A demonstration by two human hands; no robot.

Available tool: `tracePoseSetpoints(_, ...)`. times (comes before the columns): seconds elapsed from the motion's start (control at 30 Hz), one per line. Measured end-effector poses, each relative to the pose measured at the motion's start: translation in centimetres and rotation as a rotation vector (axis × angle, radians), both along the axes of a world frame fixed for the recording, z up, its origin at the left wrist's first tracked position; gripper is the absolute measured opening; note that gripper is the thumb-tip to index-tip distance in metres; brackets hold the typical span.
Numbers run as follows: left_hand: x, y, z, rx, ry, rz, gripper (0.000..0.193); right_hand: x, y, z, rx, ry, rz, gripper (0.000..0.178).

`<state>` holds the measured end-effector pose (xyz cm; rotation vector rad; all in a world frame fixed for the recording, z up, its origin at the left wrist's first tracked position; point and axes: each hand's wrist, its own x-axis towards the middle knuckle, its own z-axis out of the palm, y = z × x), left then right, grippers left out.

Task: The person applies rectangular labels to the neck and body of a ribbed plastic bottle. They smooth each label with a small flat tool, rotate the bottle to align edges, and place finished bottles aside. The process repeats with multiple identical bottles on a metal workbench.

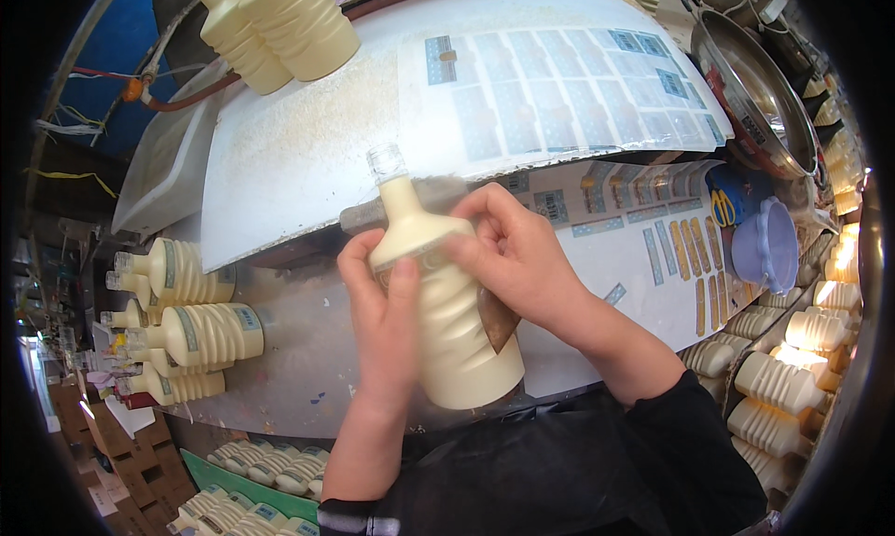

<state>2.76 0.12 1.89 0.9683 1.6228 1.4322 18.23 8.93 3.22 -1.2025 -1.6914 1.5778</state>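
Note:
A cream bottle with wavy ridges and a clear glass neck stands tilted in front of me. My left hand grips its left shoulder, the thumb lying across a patterned label strip. On the opposite shoulder my right hand is closed, thumb and bent fingers pressed against the bottle; whatever lies between the fingertips is hidden. Below that palm a dark brown pointed flat piece shows against the bottle's side; I cannot tell whether it is held. Behind the neck lies a grey bar, partly covered by the bottle.
A white sloping board carries rows of blue labels. More strips lie on a white sheet, near yellow scissors and a lavender bucket. Labelled bottles lie at left, two bottles stand behind, and others crowd the right.

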Motion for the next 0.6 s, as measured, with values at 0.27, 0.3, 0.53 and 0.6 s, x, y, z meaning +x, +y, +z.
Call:
tracePoseSetpoints(0.27, -0.1, 0.1, -0.5, 0.009, -0.023, -0.004, 0.044, 0.0, -0.1, -1.2, -0.028, 0.172, -0.008, 0.024)
tracePoseSetpoints(0.3, 0.0, 0.1, -0.4, 0.003, -0.037, 0.001, 0.045, 0.0, -0.1, -1.3, -0.030, 0.169, -0.008, 0.024)
tracePoseSetpoints(0.53, -0.1, 0.1, -0.7, 0.012, -0.065, 0.016, 0.046, -0.1, -0.1, -1.1, -0.083, 0.189, -0.006, 0.025)
tracePoseSetpoints(0.6, -0.1, 0.1, -0.8, 0.014, -0.073, 0.015, 0.046, -0.1, -0.1, -1.3, -0.089, 0.210, -0.011, 0.024)
